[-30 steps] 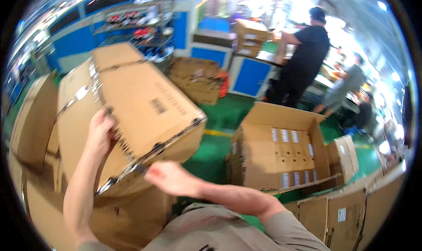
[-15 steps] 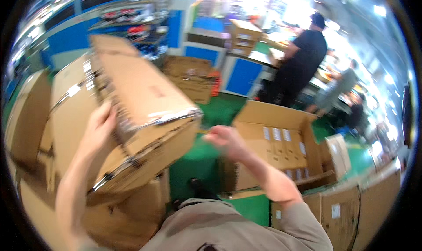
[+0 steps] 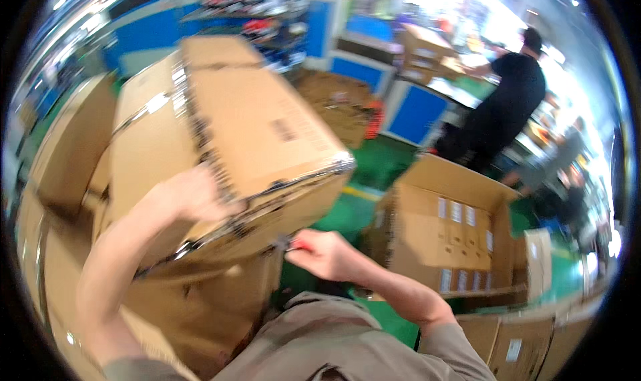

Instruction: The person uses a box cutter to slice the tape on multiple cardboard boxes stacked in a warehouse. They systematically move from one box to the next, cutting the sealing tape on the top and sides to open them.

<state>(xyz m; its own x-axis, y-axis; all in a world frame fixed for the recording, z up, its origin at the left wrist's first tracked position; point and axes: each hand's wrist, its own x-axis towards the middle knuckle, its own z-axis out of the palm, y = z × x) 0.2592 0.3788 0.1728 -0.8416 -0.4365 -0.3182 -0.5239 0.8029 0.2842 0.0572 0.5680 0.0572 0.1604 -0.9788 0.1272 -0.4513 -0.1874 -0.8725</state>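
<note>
Since the previous frame, the right hand (image 3: 324,253) has come in near the lower edge of the taped carton (image 3: 267,124), left of the frame's centre, fist closed around a small red tool (image 3: 302,245). The left hand (image 3: 195,193) lies across the top seam; whether it grips, I cannot tell. Work along the taped edge seems in hand; going on calls for a steady carton. Green floor (image 3: 386,158) between carton and open box (image 3: 410,247) leaves room rightward.

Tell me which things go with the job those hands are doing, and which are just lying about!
Seems part of the job:
taped carton, under the left hand
small red thing, in the right hand

Probably just around:
open carton, off to the right
blue cabinet, behind
</note>
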